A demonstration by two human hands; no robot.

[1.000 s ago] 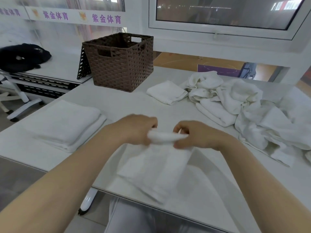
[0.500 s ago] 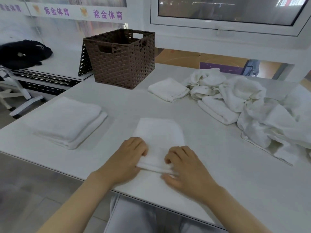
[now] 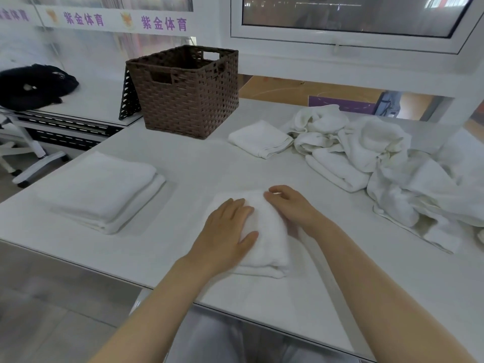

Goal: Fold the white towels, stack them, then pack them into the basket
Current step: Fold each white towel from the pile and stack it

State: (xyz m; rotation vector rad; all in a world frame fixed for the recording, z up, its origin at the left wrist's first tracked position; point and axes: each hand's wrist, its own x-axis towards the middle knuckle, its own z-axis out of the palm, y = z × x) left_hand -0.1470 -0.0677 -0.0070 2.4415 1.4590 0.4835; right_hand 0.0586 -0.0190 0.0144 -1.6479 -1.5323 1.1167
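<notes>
The left hand [image 3: 227, 233] lay flat, fingers straight, pressing down on the near half of the folded towel [image 3: 264, 231]. The right hand [image 3: 286, 203] rested on the towel's far right edge with its fingers loosely curled — whether they pinched cloth or merely touched it could not be made out. The towel sat on the table [image 3: 183, 163] close to the front edge.

The step looked like flattening the last fold. Doing it well probably meant keeping the left palm as an anchor, smoothing outward to the edges and squaring the corners before lifting the towel.

To the left lay a stack of folded towels [image 3: 102, 189]; further back stood the brown basket [image 3: 186, 90], a small folded towel [image 3: 259, 138] near it, and to the right a heap of unfolded towels [image 3: 379, 163] — cut off by the frame. The basket's inside was mostly hidden by its walls.
</notes>
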